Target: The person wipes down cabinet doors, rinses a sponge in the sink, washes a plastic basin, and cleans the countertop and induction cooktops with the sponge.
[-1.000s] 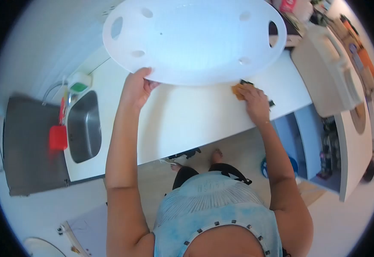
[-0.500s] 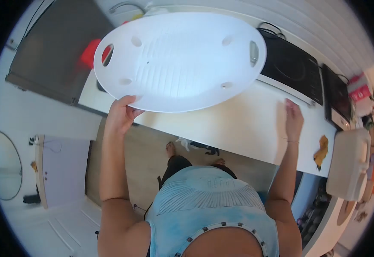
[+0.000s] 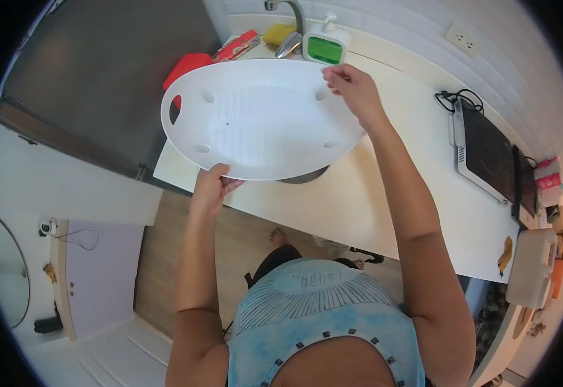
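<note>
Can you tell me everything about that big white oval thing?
The white oval thing looks like plastic, with faint ridges across its middle, four roundish dimples and a small dark spot. A slot goes through its left end; the other end is partly covered. It's held over the sink and counter. The left hand grips its near edge; the right hand is at the far edge, but I can't tell whether it's gripping.

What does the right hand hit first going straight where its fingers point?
Probably the white tub, at its far rim: the right hand has its fingertips at or over it, contact unclear. Past that, the pump dispenser or tap handle lies roughly in line; depth is hard to judge.
</note>
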The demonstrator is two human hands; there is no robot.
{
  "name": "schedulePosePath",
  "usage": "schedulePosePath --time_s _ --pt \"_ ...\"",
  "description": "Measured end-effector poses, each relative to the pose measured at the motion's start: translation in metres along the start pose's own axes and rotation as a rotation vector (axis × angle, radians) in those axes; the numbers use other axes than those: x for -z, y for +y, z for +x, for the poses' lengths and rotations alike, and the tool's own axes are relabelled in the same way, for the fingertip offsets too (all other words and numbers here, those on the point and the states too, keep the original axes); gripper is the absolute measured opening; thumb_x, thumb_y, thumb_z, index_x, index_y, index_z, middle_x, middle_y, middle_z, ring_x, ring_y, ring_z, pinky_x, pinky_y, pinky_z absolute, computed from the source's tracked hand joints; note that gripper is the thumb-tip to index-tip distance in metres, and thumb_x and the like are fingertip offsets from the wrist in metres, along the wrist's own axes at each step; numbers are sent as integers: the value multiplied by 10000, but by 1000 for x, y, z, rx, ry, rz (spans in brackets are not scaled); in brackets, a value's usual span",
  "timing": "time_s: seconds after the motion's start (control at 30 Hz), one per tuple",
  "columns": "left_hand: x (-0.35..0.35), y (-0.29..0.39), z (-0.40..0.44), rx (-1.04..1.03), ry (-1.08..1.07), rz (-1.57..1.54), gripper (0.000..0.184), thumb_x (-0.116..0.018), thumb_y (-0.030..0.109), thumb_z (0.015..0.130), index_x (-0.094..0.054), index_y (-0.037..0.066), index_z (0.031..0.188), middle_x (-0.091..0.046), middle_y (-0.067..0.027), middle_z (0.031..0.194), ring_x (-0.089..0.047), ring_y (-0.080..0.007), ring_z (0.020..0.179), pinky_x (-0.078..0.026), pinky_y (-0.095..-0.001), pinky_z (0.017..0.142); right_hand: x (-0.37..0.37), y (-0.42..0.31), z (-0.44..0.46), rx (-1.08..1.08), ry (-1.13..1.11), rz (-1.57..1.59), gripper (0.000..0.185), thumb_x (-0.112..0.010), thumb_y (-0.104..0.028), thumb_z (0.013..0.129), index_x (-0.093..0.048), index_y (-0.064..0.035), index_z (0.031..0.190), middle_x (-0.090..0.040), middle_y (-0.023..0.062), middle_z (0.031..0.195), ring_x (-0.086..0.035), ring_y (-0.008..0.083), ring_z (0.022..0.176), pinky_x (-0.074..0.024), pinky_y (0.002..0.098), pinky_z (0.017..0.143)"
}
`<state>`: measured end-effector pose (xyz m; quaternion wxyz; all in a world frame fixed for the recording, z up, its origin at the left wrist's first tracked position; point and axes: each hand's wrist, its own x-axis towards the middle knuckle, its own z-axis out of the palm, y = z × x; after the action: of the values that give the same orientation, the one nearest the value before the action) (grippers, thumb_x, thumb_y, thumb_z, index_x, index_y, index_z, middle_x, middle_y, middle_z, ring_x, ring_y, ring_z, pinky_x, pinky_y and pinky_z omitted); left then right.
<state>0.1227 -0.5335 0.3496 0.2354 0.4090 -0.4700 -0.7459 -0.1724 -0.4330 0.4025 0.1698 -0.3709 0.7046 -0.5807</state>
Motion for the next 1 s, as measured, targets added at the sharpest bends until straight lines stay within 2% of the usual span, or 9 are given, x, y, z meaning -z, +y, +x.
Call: schedulePosePath --time_s 0.27,0.33,0.47,0.63,0.7,0.77,0.83,0.93,1.0 --pt "5 -1 36 124 -109 0 436 -436 101 815 -365 -63 1214 -556 -154 1073 -613 -222 877 -545 -332 750 -90 47 141 -410 112 361 78 -585 -92 823 -609 -19 838 -587 37 805 -548 129 673 -472 222 593" --pt "8 -9 46 141 -133 -8 480 -448 114 802 -335 -31 1245 -539 -141 1080 -595 -219 884 -527 -337 762 -107 53 158 -561 142 278 112 -577 -62 825 -576 -37 934 -559 47 888 -556 156 741 -508 237 593" --pt "11 -9 53 176 -138 -9 579 -470 137 777 -264 7 1302 -499 -125 1112 -564 -219 914 -500 -348 780 -135 82 191 -603 88 398 165 -548 -55 846 -533 -37 1010 -544 64 926 -559 177 795 -537 267 603" --pt "9 -10 67 214 -113 -1 631 -480 123 765 -210 15 1324 -474 -133 1133 -548 -223 926 -503 -353 771 -145 98 205 -534 230 435 159 -509 -86 890 -518 7 1019 -563 85 899 -576 150 714 -574 240 566" --pt "4 -12 65 223 -112 -17 642 -483 119 760 -198 15 1327 -470 -136 1132 -544 -224 924 -505 -355 769 -142 96 205 -613 232 458 211 -481 17 867 -502 -8 1075 -542 113 978 -573 212 775 -567 262 552" --pt "-1 -11 66 174 -18 14 532 -474 144 778 -324 -19 1261 -529 -139 1076 -584 -230 878 -511 -360 778 -137 94 203 -577 177 442 206 -462 33 867 -488 37 1072 -545 140 997 -576 215 744 -576 260 570" --pt "0 -11 67 176 -30 19 540 -477 144 776 -319 -22 1264 -525 -141 1080 -582 -230 882 -512 -360 780 -134 81 188 -613 135 430 150 -475 30 863 -518 71 1001 -559 160 973 -586 225 760 -584 272 598" --pt "2 -15 70 179 -48 20 548 -481 145 772 -320 -29 1266 -521 -142 1084 -578 -231 891 -513 -356 779 -135 77 180 -670 -99 404 113 -491 28 858 -552 88 932 -577 171 930 -597 220 795 -584 257 651" --pt "3 -14 70 176 -50 23 547 -483 147 771 -326 -32 1264 -522 -142 1084 -576 -231 895 -515 -353 776 -141 79 177 -553 -377 189 126 -558 -27 829 -593 45 926 -600 162 929 -609 240 819 -563 324 719"
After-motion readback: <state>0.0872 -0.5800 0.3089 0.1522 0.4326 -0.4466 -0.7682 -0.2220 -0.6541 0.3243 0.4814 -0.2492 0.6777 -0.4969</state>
